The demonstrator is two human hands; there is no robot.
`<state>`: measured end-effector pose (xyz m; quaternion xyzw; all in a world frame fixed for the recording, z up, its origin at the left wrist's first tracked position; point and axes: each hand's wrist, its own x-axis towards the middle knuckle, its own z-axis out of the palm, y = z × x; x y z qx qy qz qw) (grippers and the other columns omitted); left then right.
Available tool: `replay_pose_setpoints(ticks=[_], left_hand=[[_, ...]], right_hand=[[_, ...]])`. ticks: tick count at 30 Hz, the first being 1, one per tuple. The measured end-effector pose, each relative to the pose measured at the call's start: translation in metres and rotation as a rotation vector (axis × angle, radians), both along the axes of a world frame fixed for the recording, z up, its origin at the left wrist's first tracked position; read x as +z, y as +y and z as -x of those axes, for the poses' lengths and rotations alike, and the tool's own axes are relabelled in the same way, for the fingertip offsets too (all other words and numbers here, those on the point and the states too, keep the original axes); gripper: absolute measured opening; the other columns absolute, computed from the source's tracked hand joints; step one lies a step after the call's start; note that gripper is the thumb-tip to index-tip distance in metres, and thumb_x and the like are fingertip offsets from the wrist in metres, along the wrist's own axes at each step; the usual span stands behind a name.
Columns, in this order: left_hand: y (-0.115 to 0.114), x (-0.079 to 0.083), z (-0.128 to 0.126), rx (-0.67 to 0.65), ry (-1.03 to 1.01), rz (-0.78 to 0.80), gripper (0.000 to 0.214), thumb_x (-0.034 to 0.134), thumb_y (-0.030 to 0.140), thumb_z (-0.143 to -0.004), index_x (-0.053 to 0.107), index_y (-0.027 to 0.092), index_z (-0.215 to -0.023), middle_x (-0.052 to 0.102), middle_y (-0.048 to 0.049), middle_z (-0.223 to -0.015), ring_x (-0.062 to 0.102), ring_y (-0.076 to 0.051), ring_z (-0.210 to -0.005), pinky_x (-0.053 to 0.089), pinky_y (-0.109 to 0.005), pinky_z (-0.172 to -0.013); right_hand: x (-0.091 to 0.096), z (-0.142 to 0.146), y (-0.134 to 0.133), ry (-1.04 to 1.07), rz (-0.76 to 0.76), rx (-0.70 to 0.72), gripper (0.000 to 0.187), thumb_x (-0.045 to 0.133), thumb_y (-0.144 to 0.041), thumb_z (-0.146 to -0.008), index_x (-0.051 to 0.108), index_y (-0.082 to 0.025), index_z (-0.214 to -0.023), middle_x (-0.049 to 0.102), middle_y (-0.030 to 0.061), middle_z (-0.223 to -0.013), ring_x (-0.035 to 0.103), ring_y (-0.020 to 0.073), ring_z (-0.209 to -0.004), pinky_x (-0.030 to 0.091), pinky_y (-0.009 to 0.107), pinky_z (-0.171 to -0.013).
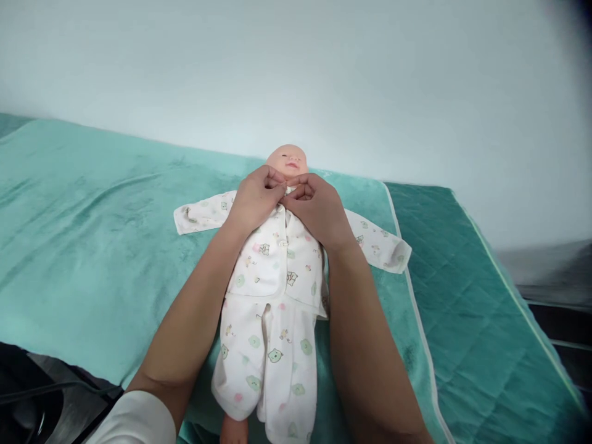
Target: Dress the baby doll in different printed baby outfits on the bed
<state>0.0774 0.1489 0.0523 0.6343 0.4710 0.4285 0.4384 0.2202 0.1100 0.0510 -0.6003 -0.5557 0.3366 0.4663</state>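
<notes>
A baby doll point(289, 159) lies on its back, dressed in a white printed shirt point(266, 265) and matching trousers point(289, 364). At its neck, just under the chin, my left hand point(259, 196) pinches the shirt's collar. My right hand point(319, 206) pinches the other side of the collar, its fingertips meeting those of the left. Whatever fastening lies between the fingers is hidden. Lower on the shirt front, a button point(282, 244) shows at the centre. Both sleeves stretch out sideways, with no doll hands showing at the cuffs. One doll foot point(234, 430) pokes from a trouser leg.
Under the doll spreads a light green blanket point(115, 259) with a white edge. A darker quilted cover point(481, 308) lies to the right, over the bed's edge. A pale wall point(296, 74) stands behind. Dark objects and a cable point(60, 386) are at lower left.
</notes>
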Motion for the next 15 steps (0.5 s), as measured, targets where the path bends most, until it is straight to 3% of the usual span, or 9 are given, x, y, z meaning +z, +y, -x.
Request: replay_pose_setpoints(ticks=[4,8,11,15], left_hand=[[-0.003,0.003,0.000,0.035,0.059,-0.033,0.015,0.060,0.006,-0.081,0.066,0.019,-0.085,0.066,0.0008,-0.075,0.060,-0.016,-0.072,0.046,-0.031,-0.073],[-0.006,0.002,0.002,0.004,0.072,-0.070,0.017,0.060,0.008,-0.081,0.071,0.020,-0.087,0.063,0.0018,-0.071,0.057,-0.015,-0.069,0.045,-0.030,-0.072],[-0.007,-0.003,0.004,-0.006,0.084,-0.097,0.017,0.063,0.012,-0.083,0.075,0.020,-0.089,0.068,0.0002,-0.077,0.060,-0.016,-0.074,0.048,-0.030,-0.077],[-0.008,-0.006,0.007,0.034,0.129,-0.169,0.013,0.066,0.017,-0.085,0.078,0.021,-0.087,0.075,-0.0037,-0.094,0.067,-0.019,-0.092,0.051,-0.033,-0.091]], right_hand=[[-0.001,-0.002,-0.003,0.033,0.009,0.047,0.037,0.071,-0.027,-0.074,0.067,-0.024,-0.111,0.071,-0.0012,-0.083,0.064,0.0165,-0.073,0.049,0.031,-0.067],[-0.003,0.000,-0.008,0.018,-0.034,-0.028,0.022,0.067,-0.025,-0.079,0.068,-0.023,-0.101,0.073,0.0007,-0.087,0.066,0.0173,-0.077,0.050,0.031,-0.070],[-0.007,0.003,-0.010,-0.065,-0.129,-0.127,0.011,0.061,-0.024,-0.084,0.070,-0.022,-0.089,0.074,0.0038,-0.091,0.066,0.0191,-0.083,0.052,0.036,-0.082],[-0.013,0.006,-0.013,-0.241,-0.237,-0.155,0.018,0.056,-0.020,-0.087,0.073,-0.023,-0.088,0.073,0.0061,-0.098,0.066,0.0215,-0.089,0.052,0.038,-0.089]])
